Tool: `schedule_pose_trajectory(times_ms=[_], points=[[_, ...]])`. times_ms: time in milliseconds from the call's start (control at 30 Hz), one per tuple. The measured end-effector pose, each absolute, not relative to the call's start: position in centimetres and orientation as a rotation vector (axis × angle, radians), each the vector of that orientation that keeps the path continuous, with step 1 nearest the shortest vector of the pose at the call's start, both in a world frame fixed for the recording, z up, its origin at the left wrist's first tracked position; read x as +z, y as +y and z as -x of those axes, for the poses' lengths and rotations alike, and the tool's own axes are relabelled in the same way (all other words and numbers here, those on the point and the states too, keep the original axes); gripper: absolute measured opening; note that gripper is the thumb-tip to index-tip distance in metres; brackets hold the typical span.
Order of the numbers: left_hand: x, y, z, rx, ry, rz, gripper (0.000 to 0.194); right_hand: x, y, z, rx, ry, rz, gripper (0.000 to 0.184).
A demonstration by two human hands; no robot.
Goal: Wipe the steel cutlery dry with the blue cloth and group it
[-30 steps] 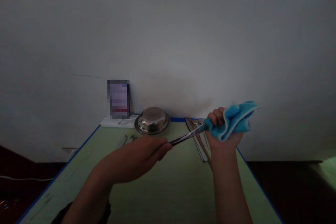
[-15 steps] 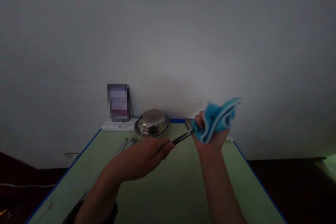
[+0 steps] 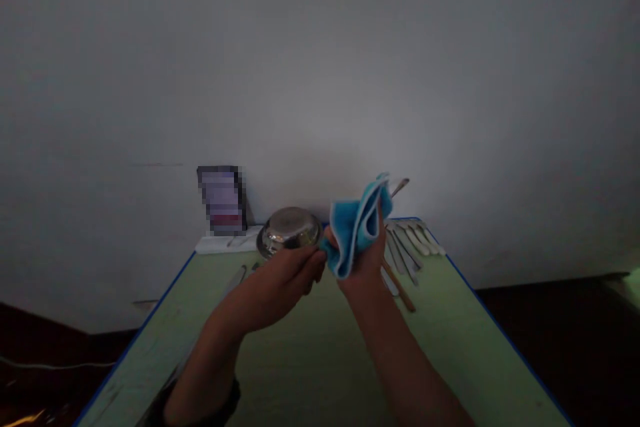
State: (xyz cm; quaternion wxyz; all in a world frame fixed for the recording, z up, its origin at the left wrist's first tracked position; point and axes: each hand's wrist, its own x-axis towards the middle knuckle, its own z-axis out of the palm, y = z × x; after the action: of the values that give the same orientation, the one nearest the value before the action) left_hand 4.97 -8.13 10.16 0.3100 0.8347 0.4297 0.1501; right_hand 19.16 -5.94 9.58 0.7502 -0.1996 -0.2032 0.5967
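Note:
My left hand (image 3: 295, 277) is closed on one end of a slim metal spoon, most of which is hidden. My right hand (image 3: 367, 260) grips a folded blue cloth (image 3: 347, 227) with pale edging, wrapped around that utensil. From the cloth's upper right pokes the far end of the spoon (image 3: 401, 185), small and dim. Both hands are close together above the table, the left fingertips touching or nearly touching the cloth.
An upturned metal bowl (image 3: 290, 227) stands at the table's back edge. Left of it, a tablet-like screen (image 3: 220, 200) leans on the wall above a white cloth or mat (image 3: 210, 245). Several pieces of cutlery (image 3: 405, 247) lie back right; a knife (image 3: 237, 277) lies left.
My right hand with the cloth has moved left along the spoon, up to my left hand. The spoon's far end now shows beyond the cloth, and the cutlery at right is uncovered.

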Motion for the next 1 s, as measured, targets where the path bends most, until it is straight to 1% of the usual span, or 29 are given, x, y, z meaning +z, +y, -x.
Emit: schedule_pose_trajectory(times_ms=[67, 167, 267, 367, 433, 500, 600, 667, 733, 833, 933, 1000], points=[[10.1, -8.2, -4.4, 0.413, 1.081, -2.166, 0.033, 9.7, -5.8, -19.3, 1.317, -0.388, 0.342, 0.04], [10.4, -8.5, -3.6, 0.339, 0.964, -2.126, 0.031, 10.1, -5.6, -20.8, 1.193, -0.361, 0.351, 0.039], [10.8, -8.5, -3.7, 0.328, 0.986, -2.104, 0.035, 10.0, -5.5, -20.8, 1.108, -0.288, 0.455, 0.032], [11.0, -8.3, -4.1, 0.335, 1.064, -2.106, 0.042, 9.5, -5.8, -19.0, 1.146, -0.271, 0.548, 0.023], [10.9, -8.2, -4.1, 0.302, 1.091, -2.13, 0.043, 9.1, -6.0, -17.6, 1.181, -0.265, 0.569, 0.022], [10.7, -8.1, -3.9, 0.317, 1.079, -2.176, 0.038, 8.9, -6.3, -16.4, 1.184, -0.268, 0.589, 0.024], [10.2, -7.9, -3.5, 0.524, 1.073, -2.254, 0.024, 8.6, -6.7, -14.8, 1.179, -0.364, 0.651, 0.029], [10.2, -7.9, -3.3, 0.625, 1.084, -2.277, 0.02, 8.5, -6.6, -14.4, 1.198, -0.448, 0.656, 0.032], [10.5, -8.1, -3.1, 0.563, 1.085, -2.298, 0.026, 8.4, -6.1, -15.2, 1.178, -0.489, 0.634, 0.033], [11.6, -8.7, -2.5, 0.363, 1.083, -2.332, 0.038, 8.7, -5.0, -18.5, 1.068, -0.488, 0.624, 0.037], [12.4, -9.2, -2.0, 0.294, 1.06, -2.337, 0.042, 9.4, -4.1, -21.9, 1.012, -0.528, 0.589, 0.038], [12.5, -9.2, -2.1, 0.274, 1.045, -2.336, 0.043, 9.5, -4.0, -22.4, 0.946, -0.597, 0.595, 0.039]])
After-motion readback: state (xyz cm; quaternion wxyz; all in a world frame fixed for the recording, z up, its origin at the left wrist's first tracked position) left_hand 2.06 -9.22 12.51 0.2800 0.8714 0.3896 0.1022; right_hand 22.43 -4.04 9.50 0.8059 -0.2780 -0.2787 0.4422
